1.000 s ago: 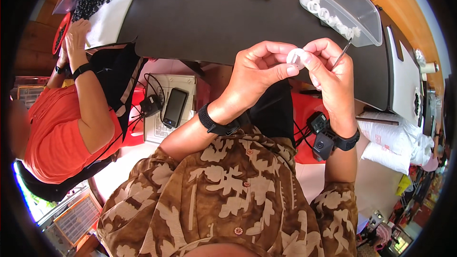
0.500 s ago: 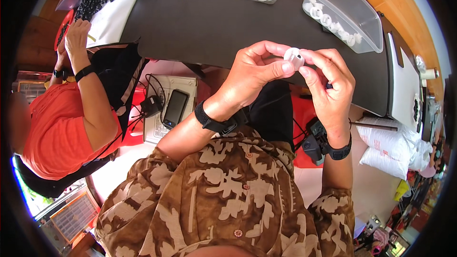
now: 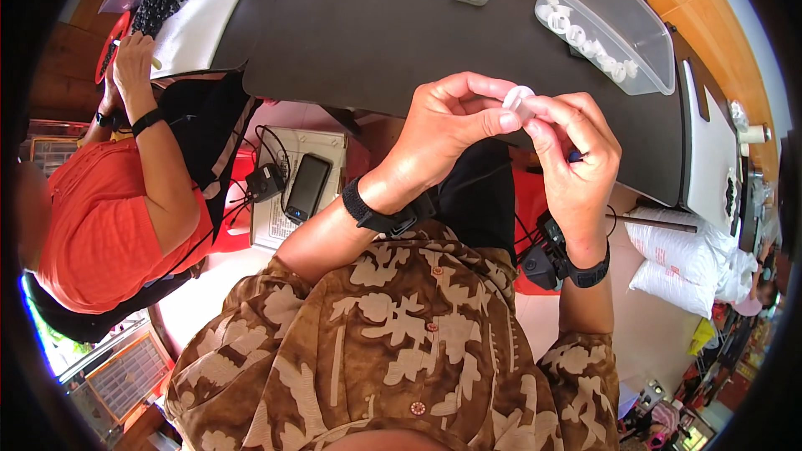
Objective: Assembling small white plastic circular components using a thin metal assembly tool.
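L hand (image 3: 447, 129): pinched closed on white cap (image 3: 517, 100); R hand (image 3: 582, 146): part-curled, fingertips at cap, grip unclear (tub (image 3: 656, 67) w/ sim. white pcs (image 3: 576, 35) on desk (image 3: 351, 46))

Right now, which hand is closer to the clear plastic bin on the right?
Right. The right hand is on the near side of the clear plastic bin, apart from it; the left hand is farther off, to the bin's left.

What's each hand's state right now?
Left hand: closed, holding a small white part.
Right hand: partly curled at that part; whether its grip is closed cannot be told.
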Available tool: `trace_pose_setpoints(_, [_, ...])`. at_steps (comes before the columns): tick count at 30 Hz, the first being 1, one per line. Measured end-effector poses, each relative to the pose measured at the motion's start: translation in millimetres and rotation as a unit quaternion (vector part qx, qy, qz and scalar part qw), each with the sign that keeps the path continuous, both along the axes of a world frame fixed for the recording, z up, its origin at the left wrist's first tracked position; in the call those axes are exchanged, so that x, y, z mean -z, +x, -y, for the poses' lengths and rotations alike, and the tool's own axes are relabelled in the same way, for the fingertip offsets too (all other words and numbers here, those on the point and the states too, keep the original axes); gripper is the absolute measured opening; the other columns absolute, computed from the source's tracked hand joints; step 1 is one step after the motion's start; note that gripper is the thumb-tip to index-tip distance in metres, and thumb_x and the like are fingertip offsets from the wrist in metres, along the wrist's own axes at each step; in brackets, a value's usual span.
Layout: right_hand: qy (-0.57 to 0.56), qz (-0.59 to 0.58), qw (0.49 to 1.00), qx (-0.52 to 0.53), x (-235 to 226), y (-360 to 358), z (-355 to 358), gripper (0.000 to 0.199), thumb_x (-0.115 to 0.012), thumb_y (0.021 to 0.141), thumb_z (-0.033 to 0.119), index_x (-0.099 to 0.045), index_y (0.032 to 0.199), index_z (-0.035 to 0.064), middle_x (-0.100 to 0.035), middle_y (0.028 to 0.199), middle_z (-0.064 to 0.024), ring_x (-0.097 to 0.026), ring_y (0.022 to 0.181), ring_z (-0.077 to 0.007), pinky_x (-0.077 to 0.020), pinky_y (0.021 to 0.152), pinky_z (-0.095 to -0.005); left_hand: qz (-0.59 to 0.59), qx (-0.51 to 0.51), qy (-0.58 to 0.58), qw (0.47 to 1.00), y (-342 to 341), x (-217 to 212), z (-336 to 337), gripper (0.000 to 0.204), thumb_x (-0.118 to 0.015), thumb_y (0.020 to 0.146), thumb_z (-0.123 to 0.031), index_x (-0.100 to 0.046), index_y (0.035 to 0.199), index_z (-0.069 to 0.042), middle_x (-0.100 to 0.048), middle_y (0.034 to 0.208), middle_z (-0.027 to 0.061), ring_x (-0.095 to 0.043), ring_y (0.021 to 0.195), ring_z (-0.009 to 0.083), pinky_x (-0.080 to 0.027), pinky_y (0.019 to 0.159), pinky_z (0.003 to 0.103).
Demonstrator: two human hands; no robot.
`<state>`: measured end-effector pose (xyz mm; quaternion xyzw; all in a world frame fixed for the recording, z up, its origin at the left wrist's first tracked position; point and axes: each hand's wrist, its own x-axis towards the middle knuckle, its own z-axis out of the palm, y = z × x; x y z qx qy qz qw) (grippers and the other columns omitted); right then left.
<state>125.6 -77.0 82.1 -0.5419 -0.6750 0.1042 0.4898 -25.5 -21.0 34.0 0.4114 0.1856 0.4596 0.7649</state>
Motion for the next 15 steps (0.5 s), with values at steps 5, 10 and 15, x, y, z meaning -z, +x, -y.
trace_pose_setpoints(5, [0.03,0.032,0.998,-0.041,4.0,5.5,-3.1,0.016,-0.07,0.077,-0.004,-0.068,0.091,0.0035,-0.058,0.078,-0.0051,-0.054,0.059,-0.0139,-0.0428,0.052,-0.0254,-0.011,0.0,-0.005,1.0,-2.4,-0.7,-0.5,0.027,-0.07,0.084,-0.003,-0.062,0.109,0.003,-0.066,0.106,0.0132,-0.065,0.094,0.0178,-0.055,0.085,0.032])
trace_pose_setpoints(10, [0.098,0.124,0.986,-0.052,1.7,12.3,0.2,0.022,-0.071,0.073,-0.005,-0.069,0.092,0.0054,-0.058,0.079,-0.0051,-0.058,0.06,-0.0165,-0.0458,0.051,-0.0287,-0.021,0.048,-0.025,0.998,-5.9,-7.3,-2.0,0.026,-0.068,0.086,-0.009,-0.062,0.109,0.001,-0.065,0.107,0.0125,-0.065,0.095,0.0186,-0.056,0.086,0.031])
trace_pose_setpoints(15, [0.101,0.132,0.986,-0.026,-5.1,18.3,3.4,0.028,-0.075,0.069,-0.003,-0.07,0.096,0.0066,-0.059,0.081,-0.0058,-0.058,0.06,-0.0165,-0.046,0.05,-0.0285,0.001,0.084,-0.059,0.995,-10.6,-5.7,-8.2,0.025,-0.066,0.089,-0.014,-0.062,0.109,-0.001,-0.064,0.109,0.0108,-0.065,0.096,0.0186,-0.056,0.086,0.03])
